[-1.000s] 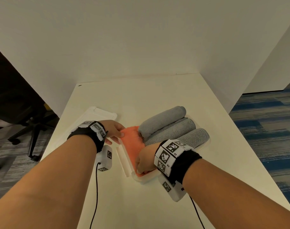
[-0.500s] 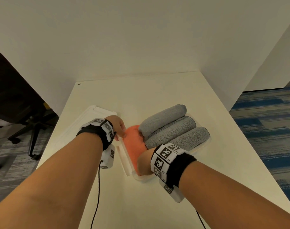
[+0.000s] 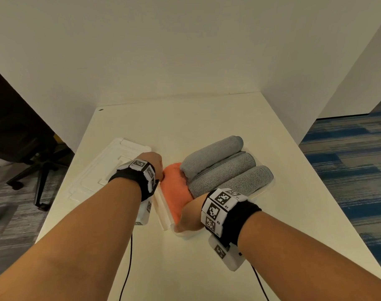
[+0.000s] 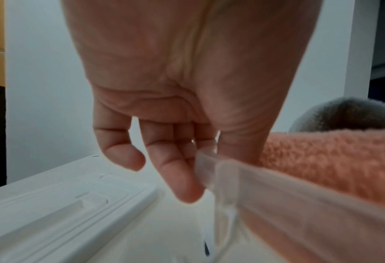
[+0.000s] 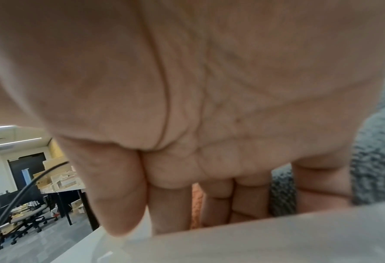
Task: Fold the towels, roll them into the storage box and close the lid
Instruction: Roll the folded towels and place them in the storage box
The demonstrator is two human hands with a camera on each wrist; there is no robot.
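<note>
Task looks approx. three-quarters done. Three grey towel rolls (image 3: 224, 168) lie side by side in the clear storage box (image 3: 163, 205), which sits mid-table (image 3: 185, 118); an orange towel (image 3: 176, 190) is wedged crosswise at the box's left end, against the ends of the grey rolls. All four stand proud of the rim, esp. the far grey one. No loose towel in view, so folding and rolling seem finished, w/ packing in its last tuck.

Left hand (image 3: 156, 164) is at the far left corner of the box. Wrist view shows the thumb down inside the wall against the orange towel, w/ fingers (image 4: 182, 179) hanging loosely curled outside, near the clear rim. Whether it really pinches the wall or just rests there is hard to say; that edge is blurred.

Right hand (image 3: 188, 216) is at the near left corner, fingers (image 5: 171, 204) fairly straight and pointing down into the box, betw. the orange towel and the near wall, little finger beside the nearest grey roll. It grips nothing, prob. pushing the orange end down.

Left to do: seat the orange towel below the rim, then fit the lid. The white lid (image 3: 102, 170) lies flat on the table just left of the box, beside the left wrist, untouched. Since the rolls bulge above the rim, closing will likely need them pressed down first, or the lid may not latch.
</note>
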